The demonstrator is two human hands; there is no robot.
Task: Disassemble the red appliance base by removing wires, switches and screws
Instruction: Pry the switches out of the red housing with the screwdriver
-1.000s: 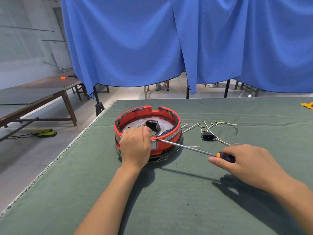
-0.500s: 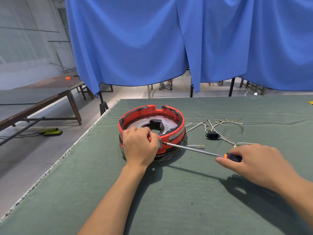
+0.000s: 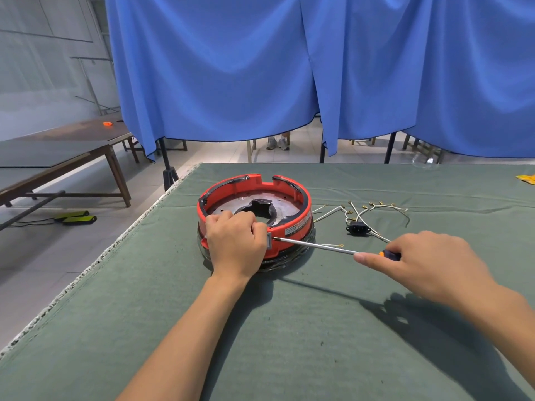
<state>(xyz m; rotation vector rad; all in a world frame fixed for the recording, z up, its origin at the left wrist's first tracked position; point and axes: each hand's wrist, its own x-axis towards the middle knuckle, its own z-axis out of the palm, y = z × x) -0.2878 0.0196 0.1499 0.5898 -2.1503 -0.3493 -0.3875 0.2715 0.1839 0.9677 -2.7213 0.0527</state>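
The round red appliance base [image 3: 292,198] lies on the green cloth-covered table [image 3: 318,328], with a metal plate and a dark hole inside. My left hand [image 3: 236,243] grips its near rim, fingers curled over the edge. My right hand [image 3: 425,263] holds the orange-and-black handle of a long screwdriver [image 3: 315,245]. The tip touches the base's side wall beside a small grey part next to my left thumb. Loose white wires [image 3: 373,211] and a black socket [image 3: 358,228] lie on the cloth to the right of the base.
The table's left edge runs diagonally close to the base. Blue curtains hang behind the table. A yellow item [image 3: 527,178] lies at the far right edge. A dark wooden table [image 3: 58,157] stands to the left across the floor.
The view has shifted slightly, and the screwdriver tip stays against the base's side. My left hand keeps its grip on the rim; my right hand stays on the handle.
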